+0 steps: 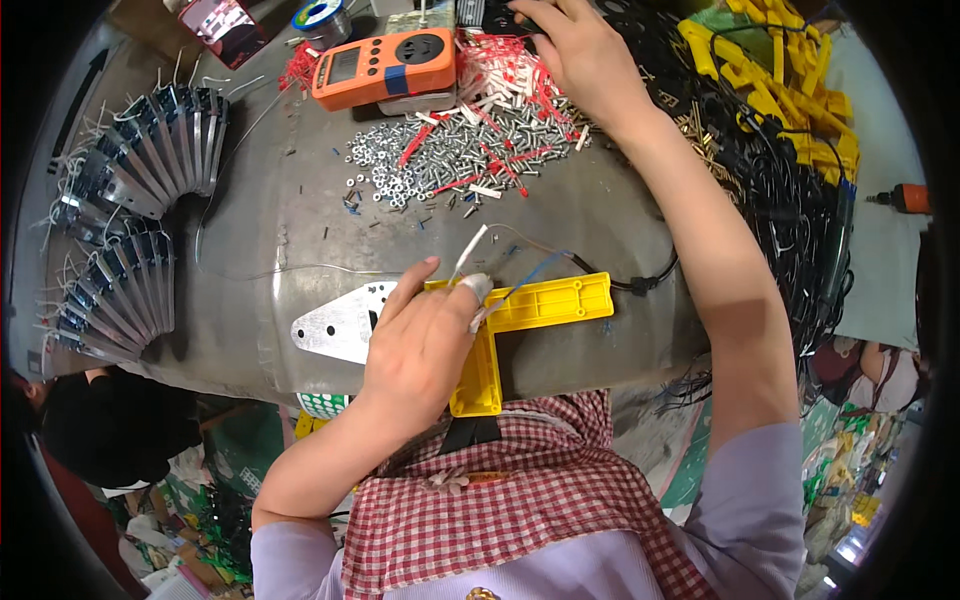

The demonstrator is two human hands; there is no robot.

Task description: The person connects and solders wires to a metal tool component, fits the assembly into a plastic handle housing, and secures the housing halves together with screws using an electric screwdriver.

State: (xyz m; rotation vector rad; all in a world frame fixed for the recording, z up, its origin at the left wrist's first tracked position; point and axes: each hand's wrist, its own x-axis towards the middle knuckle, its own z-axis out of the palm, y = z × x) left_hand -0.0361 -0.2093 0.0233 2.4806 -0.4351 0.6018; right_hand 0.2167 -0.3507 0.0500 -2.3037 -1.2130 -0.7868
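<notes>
My left hand (pixel 420 345) is closed on a yellow plastic housing half (pixel 550 303) at the table's near edge. The housing is shaped like an angled handle, with its ribbed inside facing up. A silver pointed metal plate (pixel 335 328) with holes sticks out to the left from under this hand. White wrapping (pixel 477 287) covers a fingertip. Beside it rise a white sleeve (pixel 470 246) and a blue wire (pixel 538 268); a black cable (pixel 645 284) leaves the housing's right end. At the far side, my right hand (pixel 590 65) reaches over small parts, fingers apart, partly cut off by the frame.
An orange multimeter (pixel 385 68) stands behind piled screws and nuts (pixel 460 150) with red and white sleeves. Fanned metal-plate assemblies (pixel 150 150) lie left. Yellow housings (pixel 790 90) and black cables (pixel 790 220) heap at right. A solder spool (pixel 322 20) is at the back.
</notes>
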